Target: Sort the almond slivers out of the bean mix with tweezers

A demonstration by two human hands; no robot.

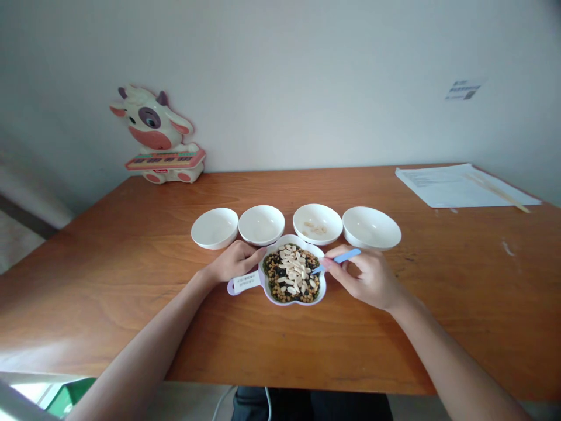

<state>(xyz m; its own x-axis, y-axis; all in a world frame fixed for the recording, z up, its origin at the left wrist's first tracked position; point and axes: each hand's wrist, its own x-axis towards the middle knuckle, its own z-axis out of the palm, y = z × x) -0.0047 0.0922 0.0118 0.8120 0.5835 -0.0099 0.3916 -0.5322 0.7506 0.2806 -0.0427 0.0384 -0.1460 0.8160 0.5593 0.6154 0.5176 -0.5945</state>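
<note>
A wooden table (pixel 109 280) stands against a pale wall (pixel 280 76), with a person's two forearms reaching over its near edge. At the far left of the table, a cow-shaped toy keyboard (pixel 155 137) leans against the wall. At the far right lie white papers (pixel 456 186), with a thin wooden stick (pixel 495 192) lying across them.

Four white bowls stand in a row across the middle of the table. The third from the left (pixel 318 214) holds a few pale flakes, and the other three look bare inside. Just in front of the middle two bowls sits a lobed white dish (pixel 294 298) with a purple edge and a labelled handle (pixel 246 282) pointing left. It is heaped with a dark and golden seed mix (pixel 280 280), topped by a pile of pale flakes (pixel 291 270).

The hands are apart, one on either side of the dish. The left hand (pixel 234 262) lies with its fingertips against the dish's rim, though how firmly it grips cannot be told. The right hand (pixel 366 278) pinches blue tweezers (pixel 340 261), their tip reaching over the seed mix at the dish's right side.
</note>
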